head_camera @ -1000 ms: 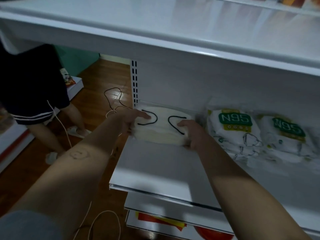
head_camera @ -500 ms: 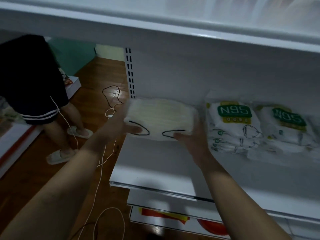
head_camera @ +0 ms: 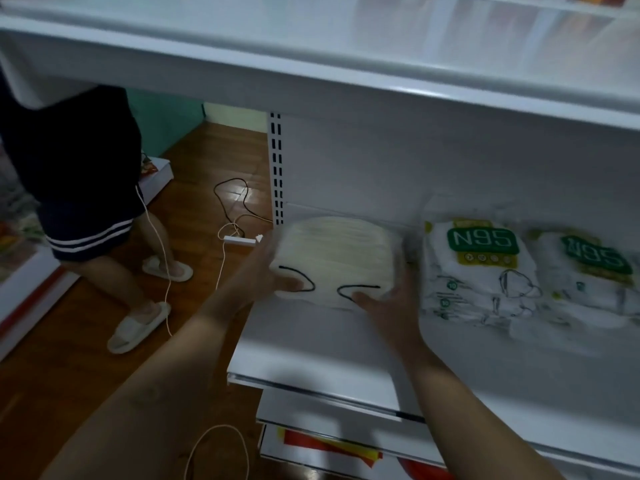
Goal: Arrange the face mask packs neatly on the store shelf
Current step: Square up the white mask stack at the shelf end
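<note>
Your left hand (head_camera: 277, 273) and your right hand (head_camera: 389, 306) hold the soft cream pack of face masks (head_camera: 336, 247), one at each end, thumbs by its black ear loops. It is tipped up at the left end of the white metal shelf (head_camera: 311, 351). Just beside it on the right lies a white plastic pack with a green N95 label (head_camera: 481, 271), then a second N95 pack (head_camera: 595, 271). A person in dark striped shorts (head_camera: 86, 220) stands on the brown wooden floor (head_camera: 69, 368).

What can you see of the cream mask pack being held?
The cream mask pack is a rounded stack of pale masks, two black ear loops on its lower front. It tilts up at the left end of the shelf, beside an N95 pack. The left hand and right hand grip its lower corners.
</note>
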Motion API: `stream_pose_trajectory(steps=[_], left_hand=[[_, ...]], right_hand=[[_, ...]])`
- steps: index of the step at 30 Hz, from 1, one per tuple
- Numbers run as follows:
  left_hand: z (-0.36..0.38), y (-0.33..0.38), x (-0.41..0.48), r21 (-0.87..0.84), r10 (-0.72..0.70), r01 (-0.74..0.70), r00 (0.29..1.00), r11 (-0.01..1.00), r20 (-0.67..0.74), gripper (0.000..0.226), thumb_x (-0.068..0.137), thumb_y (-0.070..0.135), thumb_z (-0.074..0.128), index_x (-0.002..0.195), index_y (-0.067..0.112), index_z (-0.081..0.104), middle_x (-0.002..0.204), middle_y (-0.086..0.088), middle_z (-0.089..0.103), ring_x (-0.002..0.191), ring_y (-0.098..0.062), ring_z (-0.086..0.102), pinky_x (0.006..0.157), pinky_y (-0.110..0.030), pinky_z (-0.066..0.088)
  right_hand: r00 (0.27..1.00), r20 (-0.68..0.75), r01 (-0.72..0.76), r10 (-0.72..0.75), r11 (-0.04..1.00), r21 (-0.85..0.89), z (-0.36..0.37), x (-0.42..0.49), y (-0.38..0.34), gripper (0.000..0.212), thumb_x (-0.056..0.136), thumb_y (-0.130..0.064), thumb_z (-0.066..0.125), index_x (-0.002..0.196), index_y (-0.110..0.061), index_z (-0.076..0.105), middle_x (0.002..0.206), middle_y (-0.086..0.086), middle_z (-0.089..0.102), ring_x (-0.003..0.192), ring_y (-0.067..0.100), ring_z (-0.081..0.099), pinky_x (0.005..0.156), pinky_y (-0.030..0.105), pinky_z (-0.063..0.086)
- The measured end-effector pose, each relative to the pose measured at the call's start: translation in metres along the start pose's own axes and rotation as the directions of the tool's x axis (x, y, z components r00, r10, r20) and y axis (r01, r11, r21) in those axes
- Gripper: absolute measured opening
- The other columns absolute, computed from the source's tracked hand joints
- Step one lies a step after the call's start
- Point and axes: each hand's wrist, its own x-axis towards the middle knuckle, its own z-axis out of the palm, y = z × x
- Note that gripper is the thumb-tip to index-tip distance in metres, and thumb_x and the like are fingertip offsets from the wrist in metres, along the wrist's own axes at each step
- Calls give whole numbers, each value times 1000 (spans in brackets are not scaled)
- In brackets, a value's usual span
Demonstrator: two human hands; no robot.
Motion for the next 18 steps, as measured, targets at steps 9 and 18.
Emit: stream_pose_trajectory(steps=[9, 18], left_hand=[[18, 1, 18, -100, -36, 23, 990, 995, -137, 109, 62, 9, 89, 151, 33, 31, 154, 7, 33, 139, -16, 37, 110, -46, 38], [35, 15, 10, -311, -94, 15, 966, 950, -240, 116, 63, -3, 85, 153, 25, 18, 148, 11, 36, 130, -14, 47, 104, -37, 47]], right_hand=[[987, -161, -15, -9, 989, -147, 7, 5, -4, 92, 71, -2, 79, 148, -9, 28, 143, 8, 43, 128, 19, 43, 104, 22, 34], [977, -211, -35, -22, 964, -264, 15, 10, -2, 103, 71, -12, 82, 151, -5, 17, 154, 11, 29, 140, 22, 33, 111, 21, 23]])
